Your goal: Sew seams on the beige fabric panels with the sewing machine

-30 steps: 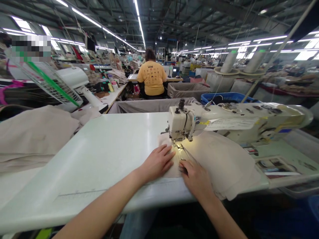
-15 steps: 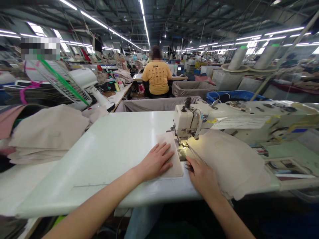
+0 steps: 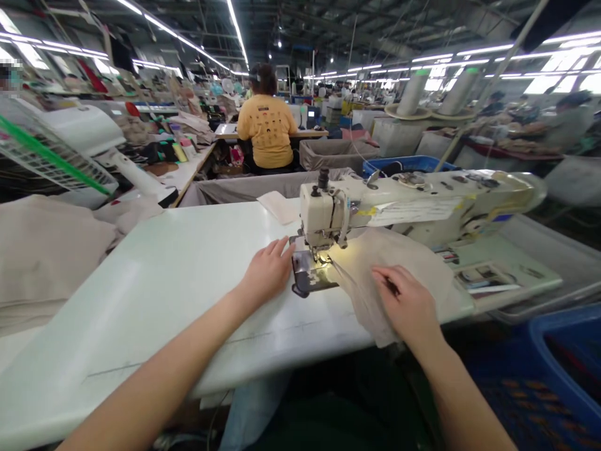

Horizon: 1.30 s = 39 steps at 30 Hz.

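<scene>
Left hand [image 3: 267, 272] beside metal plate [image 3: 306, 280] edge, broad tabletop [image 3: 178, 269] stretching leftward

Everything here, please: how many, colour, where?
Sewing machine: one, cream, right
Draped fabric: count unclear, beige, right of machine head
Small cloth: one, pale, table's far edge
Table: one, pale green, under machine
Fabric heap: one, beige, left
Fan: one, white-green, far left
Thread cones: two, whitish, behind machine
Baskets: two, blue, behind machine and lower right
Bins: two, grey, beyond table
Co-worker: one, yellow shirt, ahead
Ceiling lights: many, white, overhead
Background clutter: uncountable, mixed, beyond
Left hand: one, bare, left of machine head
Right hand: one, bare, over draped fabric
</scene>
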Each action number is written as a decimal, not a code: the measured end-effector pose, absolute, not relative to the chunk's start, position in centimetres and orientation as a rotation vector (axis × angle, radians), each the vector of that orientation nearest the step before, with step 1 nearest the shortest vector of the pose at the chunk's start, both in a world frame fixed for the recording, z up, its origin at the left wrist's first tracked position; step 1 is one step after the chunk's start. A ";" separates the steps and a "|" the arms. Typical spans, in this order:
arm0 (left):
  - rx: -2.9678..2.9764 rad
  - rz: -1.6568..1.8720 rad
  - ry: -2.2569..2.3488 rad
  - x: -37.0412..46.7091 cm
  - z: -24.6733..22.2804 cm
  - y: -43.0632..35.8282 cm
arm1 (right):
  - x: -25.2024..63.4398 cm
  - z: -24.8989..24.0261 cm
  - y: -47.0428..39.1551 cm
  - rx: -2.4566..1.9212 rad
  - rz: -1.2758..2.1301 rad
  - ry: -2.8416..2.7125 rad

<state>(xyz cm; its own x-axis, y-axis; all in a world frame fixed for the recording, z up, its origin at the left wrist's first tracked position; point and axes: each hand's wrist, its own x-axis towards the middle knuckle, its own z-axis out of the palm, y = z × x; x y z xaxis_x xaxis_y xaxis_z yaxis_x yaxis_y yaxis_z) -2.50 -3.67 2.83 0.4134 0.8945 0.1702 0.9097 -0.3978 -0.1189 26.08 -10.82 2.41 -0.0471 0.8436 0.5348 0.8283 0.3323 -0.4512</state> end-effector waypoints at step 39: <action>-3.090 -0.751 -0.845 -2.7 1.0 -11.7 | 29.7 2.9 -14.2 -1.374 0.367 -1.762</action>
<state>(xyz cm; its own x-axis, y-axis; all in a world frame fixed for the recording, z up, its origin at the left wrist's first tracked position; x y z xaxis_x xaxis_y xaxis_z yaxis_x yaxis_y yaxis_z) -2.65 -11.73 1.02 0.7650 0.5137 0.3884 0.4461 -0.8577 0.2557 29.71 -14.17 2.90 -0.0359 0.8988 0.4368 0.6497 0.3531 -0.6732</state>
